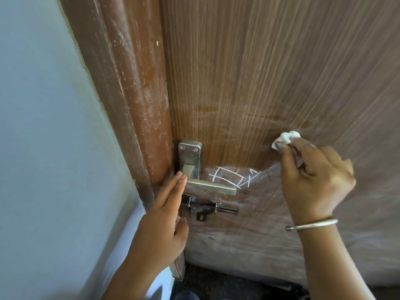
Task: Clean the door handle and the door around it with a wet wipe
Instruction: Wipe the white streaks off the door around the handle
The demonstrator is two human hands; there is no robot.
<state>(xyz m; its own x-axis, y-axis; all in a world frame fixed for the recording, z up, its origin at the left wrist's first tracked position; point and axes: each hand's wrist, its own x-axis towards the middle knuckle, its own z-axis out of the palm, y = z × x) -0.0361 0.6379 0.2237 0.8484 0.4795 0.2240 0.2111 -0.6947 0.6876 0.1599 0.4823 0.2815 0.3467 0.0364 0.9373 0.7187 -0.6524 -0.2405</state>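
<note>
A steel lever door handle (211, 187) on a steel backplate (190, 155) sits at the left edge of a brown wood-grain door (270, 72). My right hand (313, 178) presses a crumpled white wet wipe (286, 138) against the door, up and to the right of the handle. My left hand (164, 213) is flat with fingers together, its fingertips touching the inner end of the lever by the backplate. White chalk scribbles (229, 177) mark the door just above the lever. A darker damp patch shows above the wipe.
A black sliding bolt latch (207, 210) is fixed below the handle. A scuffed reddish-brown door frame (134, 94) runs along the door's left side, with a pale blue wall (43, 148) further left. The door's lower part looks dusty white. Dark floor lies below.
</note>
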